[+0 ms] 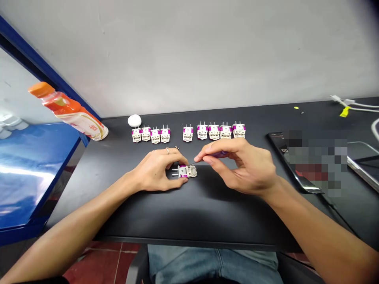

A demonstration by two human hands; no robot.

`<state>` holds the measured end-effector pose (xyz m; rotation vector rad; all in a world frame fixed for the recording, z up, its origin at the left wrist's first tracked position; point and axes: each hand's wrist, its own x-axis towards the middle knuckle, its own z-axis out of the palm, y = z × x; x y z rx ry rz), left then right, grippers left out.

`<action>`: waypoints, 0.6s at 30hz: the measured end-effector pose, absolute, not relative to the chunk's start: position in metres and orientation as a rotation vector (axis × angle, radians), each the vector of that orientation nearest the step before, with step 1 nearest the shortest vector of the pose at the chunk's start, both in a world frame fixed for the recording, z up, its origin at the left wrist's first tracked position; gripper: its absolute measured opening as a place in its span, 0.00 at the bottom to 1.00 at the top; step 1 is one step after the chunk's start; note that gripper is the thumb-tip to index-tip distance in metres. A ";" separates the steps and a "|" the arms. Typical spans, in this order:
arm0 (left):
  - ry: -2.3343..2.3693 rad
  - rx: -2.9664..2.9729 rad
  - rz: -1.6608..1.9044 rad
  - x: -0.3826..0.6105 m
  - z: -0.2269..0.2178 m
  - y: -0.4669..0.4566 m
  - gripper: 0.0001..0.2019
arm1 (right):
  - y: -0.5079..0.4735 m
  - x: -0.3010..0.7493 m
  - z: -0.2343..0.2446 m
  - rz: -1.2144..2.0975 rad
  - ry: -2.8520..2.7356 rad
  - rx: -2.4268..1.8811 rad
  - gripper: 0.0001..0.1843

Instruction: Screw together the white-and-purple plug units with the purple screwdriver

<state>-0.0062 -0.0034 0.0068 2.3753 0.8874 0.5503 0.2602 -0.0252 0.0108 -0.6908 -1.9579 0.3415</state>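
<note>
On the black table lies a white and purple plug piece (187,171) with metal prongs pointing left. My left hand (158,169), a ring on one finger, pinches it between thumb and fingers. A slim screwdriver (218,154) with a purple handle is gripped in my right hand (242,165). Its thin shaft points left and reaches the plug's upper edge; whether the tip touches cannot be made out. Just above my left fingers are small metal bits (177,148). Behind both hands, similar plug pieces stand prongs up in a left group (155,135) and a right group (213,131).
An orange-capped bottle (79,116) stands at the back left near a round white object (134,120). To the right lies a phone (284,157) with a cable, partly blurred out. White cables (359,104) lie at the far right. A grey wall (207,55) rises behind the table.
</note>
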 end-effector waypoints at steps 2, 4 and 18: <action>0.879 2.384 0.559 -0.006 0.006 -0.004 0.12 | -0.025 0.261 0.011 0.322 -1.968 -0.674 0.13; 0.882 2.392 0.568 -0.006 0.005 -0.004 0.13 | -0.024 0.262 0.010 0.318 -1.970 -0.664 0.14; 0.875 2.368 0.637 -0.006 -0.003 -0.003 0.13 | -0.014 0.258 0.037 0.380 -2.247 -0.540 0.26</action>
